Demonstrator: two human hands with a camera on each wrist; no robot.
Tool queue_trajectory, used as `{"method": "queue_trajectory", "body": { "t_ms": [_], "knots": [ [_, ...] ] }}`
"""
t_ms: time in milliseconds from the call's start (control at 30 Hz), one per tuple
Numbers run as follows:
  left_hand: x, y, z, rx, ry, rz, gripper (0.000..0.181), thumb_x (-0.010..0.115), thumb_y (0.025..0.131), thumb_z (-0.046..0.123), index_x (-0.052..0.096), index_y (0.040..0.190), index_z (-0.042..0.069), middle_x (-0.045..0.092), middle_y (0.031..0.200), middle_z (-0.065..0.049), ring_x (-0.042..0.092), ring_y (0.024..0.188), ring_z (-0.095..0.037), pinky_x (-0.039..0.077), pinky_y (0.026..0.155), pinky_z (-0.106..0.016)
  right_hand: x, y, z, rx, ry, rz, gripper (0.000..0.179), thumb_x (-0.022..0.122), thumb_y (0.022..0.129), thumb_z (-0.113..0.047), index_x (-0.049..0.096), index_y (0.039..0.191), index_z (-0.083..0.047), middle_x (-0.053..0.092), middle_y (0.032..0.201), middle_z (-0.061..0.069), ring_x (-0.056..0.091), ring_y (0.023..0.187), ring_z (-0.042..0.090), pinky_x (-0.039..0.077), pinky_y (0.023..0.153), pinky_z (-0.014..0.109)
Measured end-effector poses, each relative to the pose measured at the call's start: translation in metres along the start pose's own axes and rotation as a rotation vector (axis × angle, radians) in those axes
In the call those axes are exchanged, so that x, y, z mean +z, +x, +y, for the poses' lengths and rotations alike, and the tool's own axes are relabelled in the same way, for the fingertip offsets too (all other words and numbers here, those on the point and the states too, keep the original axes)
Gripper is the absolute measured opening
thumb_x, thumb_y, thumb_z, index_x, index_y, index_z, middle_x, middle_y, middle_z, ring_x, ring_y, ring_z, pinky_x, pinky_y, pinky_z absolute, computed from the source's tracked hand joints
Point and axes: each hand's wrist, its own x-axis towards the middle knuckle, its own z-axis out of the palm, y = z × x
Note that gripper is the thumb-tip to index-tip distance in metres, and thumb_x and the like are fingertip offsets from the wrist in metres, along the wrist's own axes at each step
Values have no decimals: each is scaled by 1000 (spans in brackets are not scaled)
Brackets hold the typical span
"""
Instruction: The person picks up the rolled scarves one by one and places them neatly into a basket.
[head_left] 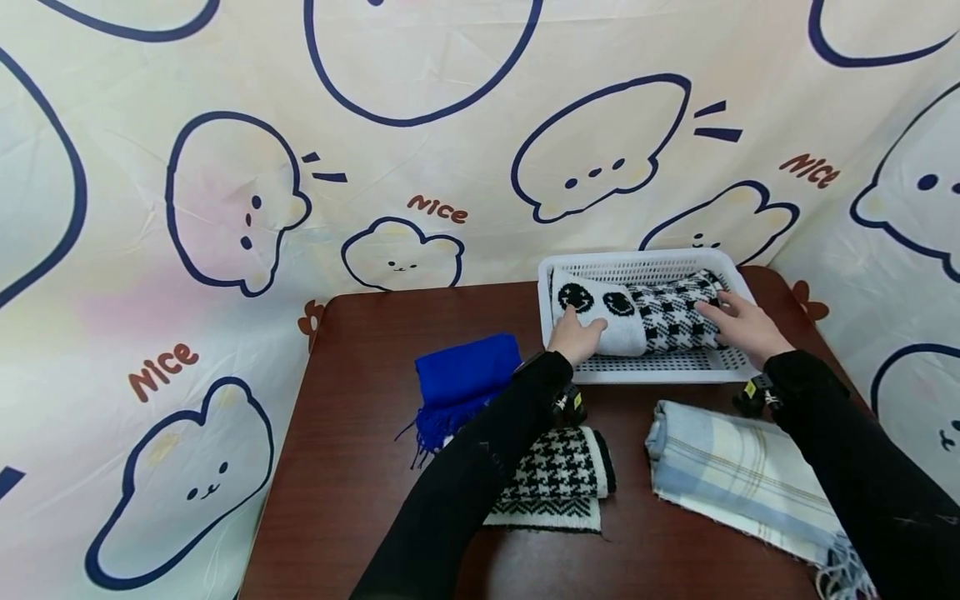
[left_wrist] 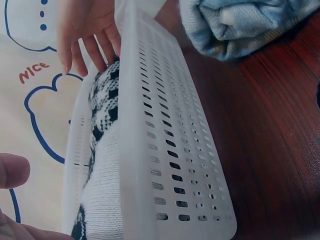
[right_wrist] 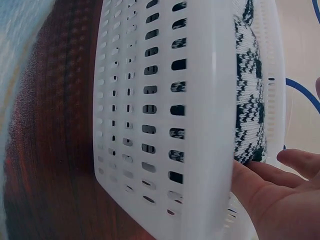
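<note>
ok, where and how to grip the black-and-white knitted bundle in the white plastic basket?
Probably both ends, from above: left hand on the white end, right hand on the houndstooth end. The black-and-white knitted bundle is long, looks soft and lies lengthwise in the white plastic basket, whose walls hinder a side approach; a middle grip might let the ends sag.

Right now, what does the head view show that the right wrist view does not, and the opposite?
Only the head view: a blue fringed cloth and a checked cloth on the table. Only the right wrist view: a close side look at the slots in the basket's outer wall. Both: the basket, the patterned roll inside it, the right hand, the plaid cloth and the table.
</note>
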Motion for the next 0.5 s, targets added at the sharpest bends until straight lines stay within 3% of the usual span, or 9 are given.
{"method": "queue_trajectory", "body": {
  "t_ms": [233,500],
  "knots": [
    [-4,-2,-1,0,-4,-2,75,53,113,44,19,173,14,24,177,-9,26,162,-27,31,129,-42,-1,-4,-8,-20,-12,-10,111,38,103,-76,-15,168,-3,-4,168,42,29,146,67,30,120,74],
    [-17,-14,8,61,-46,-26,74,52,114,44,17,174,17,21,179,-4,26,162,-25,29,130,-40,-3,-13,-30,-98,-1,15,103,40,107,-70,-9,170,-6,-1,172,36,22,153,61,30,122,70]
  ]
}}
